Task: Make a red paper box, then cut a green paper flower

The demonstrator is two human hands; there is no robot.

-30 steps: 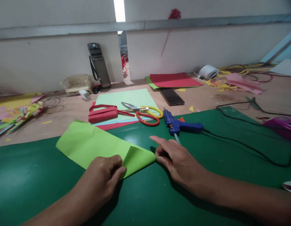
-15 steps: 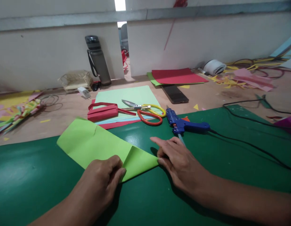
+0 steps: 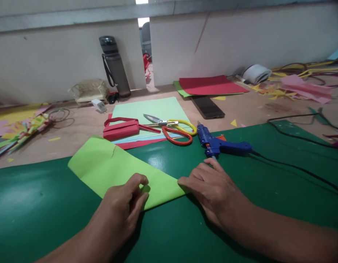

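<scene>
A light green sheet of paper point(image 3: 116, 168) lies slantwise, with a small crease near its upper edge. My left hand point(image 3: 122, 208) is closed at the paper's lower edge, thumb and forefinger curled over it with a small gap between their tips. At the pointed right end, my right hand point(image 3: 212, 186) pinches the paper between forefinger and thumb; the thumb is mostly hidden. Just beyond that hand rests a blue glue gun point(image 3: 212, 142). Scissors point(image 3: 177, 133) with one red and one yellow handle lie behind the paper, beside a folded red paper piece point(image 3: 121, 129).
A green mat point(image 3: 34, 204) covers the near table. Farther back are pale paper sheets point(image 3: 149, 106), a phone point(image 3: 208, 107), red paper point(image 3: 212, 84) and a dark bottle point(image 3: 116, 71) by the wall. The glue gun's black cord point(image 3: 295, 171) runs right. Paper strips point(image 3: 29, 129) lie left.
The raised fold between my hands has flattened. My right forefinger, which pointed outward, has come down onto the paper's end. My left thumb and forefinger have parted slightly. The view has shifted a little.
</scene>
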